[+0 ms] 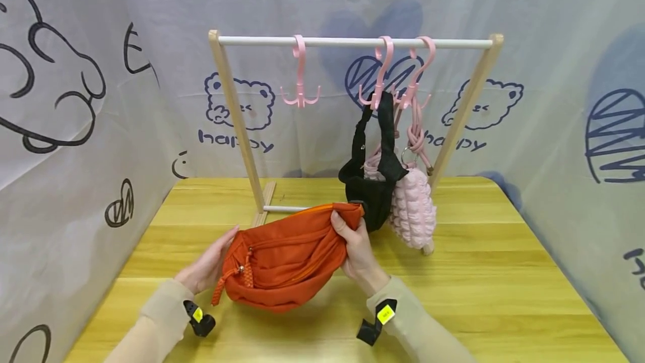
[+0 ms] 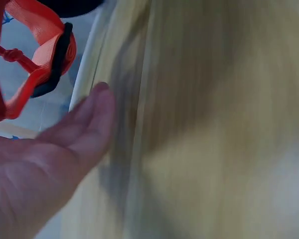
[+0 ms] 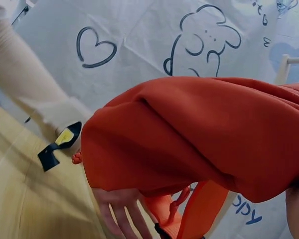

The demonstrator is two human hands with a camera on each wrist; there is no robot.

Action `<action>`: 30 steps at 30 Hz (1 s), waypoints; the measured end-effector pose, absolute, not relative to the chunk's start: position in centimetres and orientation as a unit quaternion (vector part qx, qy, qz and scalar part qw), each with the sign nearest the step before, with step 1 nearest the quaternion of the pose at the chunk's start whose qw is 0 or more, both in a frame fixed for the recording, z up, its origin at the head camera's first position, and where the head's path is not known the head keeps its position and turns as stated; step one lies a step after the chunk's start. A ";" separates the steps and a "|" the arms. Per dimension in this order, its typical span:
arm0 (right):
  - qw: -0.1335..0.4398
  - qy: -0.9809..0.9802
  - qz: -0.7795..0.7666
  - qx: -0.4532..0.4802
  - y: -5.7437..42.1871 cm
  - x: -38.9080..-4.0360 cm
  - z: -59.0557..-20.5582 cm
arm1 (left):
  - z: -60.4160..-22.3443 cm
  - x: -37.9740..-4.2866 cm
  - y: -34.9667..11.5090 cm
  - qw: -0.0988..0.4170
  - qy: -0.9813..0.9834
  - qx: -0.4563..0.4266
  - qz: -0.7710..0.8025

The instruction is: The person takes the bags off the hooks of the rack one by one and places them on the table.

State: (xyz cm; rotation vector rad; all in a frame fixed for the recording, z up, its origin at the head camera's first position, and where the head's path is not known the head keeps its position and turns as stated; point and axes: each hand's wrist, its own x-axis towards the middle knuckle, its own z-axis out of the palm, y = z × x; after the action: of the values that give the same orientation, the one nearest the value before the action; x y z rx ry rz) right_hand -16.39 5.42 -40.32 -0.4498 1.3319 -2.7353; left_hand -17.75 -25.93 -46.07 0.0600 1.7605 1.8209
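Fingers of the right hand [image 1: 359, 256] are clamped on the orange bag [image 1: 292, 262], the thumb pressed over its upper right corner. Those of the left hand [image 1: 209, 265] lie nearly straight and slightly apart by the other end, near an orange strap [image 2: 40, 20] — we cannot tell how firmly they touch the bag. We see it held above the table [image 1: 478, 279], in front of the rack [image 1: 238, 122], its long axis slanting from lower left to upper right. The zipped front faces us, braided pulls [image 1: 248, 274] dangling at the left; the right end points toward a hanging black bag [image 1: 372, 200].
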 end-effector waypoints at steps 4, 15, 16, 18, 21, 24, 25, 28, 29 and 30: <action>0.036 0.414 -0.901 -0.122 5.2 -16.5 -40.1 | -46.2 -17.4 -25.8 0.322 0.567 0.064 0.755; 0.061 0.398 -0.910 -0.097 4.9 -16.8 -39.7 | -46.2 -16.2 -24.9 0.352 0.446 0.126 0.813; 0.062 0.398 -0.910 -0.096 4.8 -16.8 -39.7 | -46.3 -16.2 -24.8 0.353 0.440 0.132 0.815; 0.063 0.397 -0.911 -0.092 4.7 -16.7 -39.6 | -46.5 -16.0 -24.8 0.362 0.420 0.146 0.819; 0.063 0.397 -0.911 -0.087 4.6 -16.5 -39.4 | -46.9 -15.7 -24.8 0.379 0.378 0.170 0.827; 0.064 0.397 -0.911 -0.086 4.5 -16.4 -39.2 | -47.1 -15.4 -24.7 0.383 0.352 0.174 0.836; 0.063 0.397 -0.912 -0.086 4.4 -16.4 -39.1 | -47.1 -15.3 -24.7 0.380 0.352 0.170 0.838; 0.062 0.394 -0.913 -0.090 4.4 -16.4 -38.9 | -46.7 -14.9 -24.7 0.354 0.371 0.148 0.846; 0.062 0.393 -0.913 -0.090 4.4 -16.5 -38.9 | -46.6 -14.8 -24.7 0.343 0.375 0.141 0.850; 0.061 0.392 -0.913 -0.091 4.5 -16.5 -38.9 | -46.4 -14.7 -24.7 0.332 0.377 0.134 0.854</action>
State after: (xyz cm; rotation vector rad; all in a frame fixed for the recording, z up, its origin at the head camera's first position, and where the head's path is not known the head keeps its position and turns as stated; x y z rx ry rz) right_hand -16.51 4.47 -38.91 -0.2739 1.1855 -2.7630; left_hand -14.73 -24.73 -46.35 0.3501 0.9847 2.2323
